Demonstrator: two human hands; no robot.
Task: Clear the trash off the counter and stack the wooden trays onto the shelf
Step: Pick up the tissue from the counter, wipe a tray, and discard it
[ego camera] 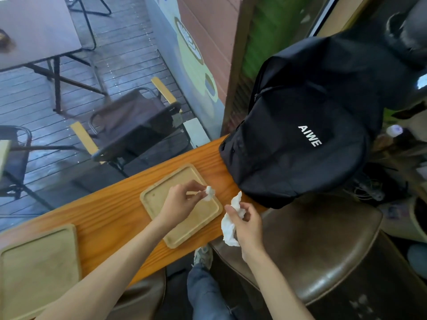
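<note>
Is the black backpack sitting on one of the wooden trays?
No, the black backpack rests on the counter, beside the nearer wooden tray.

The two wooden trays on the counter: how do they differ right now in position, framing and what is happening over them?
The middle tray lies turned at an angle near the black backpack; the near-left tray sits at the picture's corner, partly cut off. The left hand pinches a small tissue wad above the middle tray; nothing hovers over the near-left tray. Both are pale wood, rimmed, and bare, resting on the counter.
</note>
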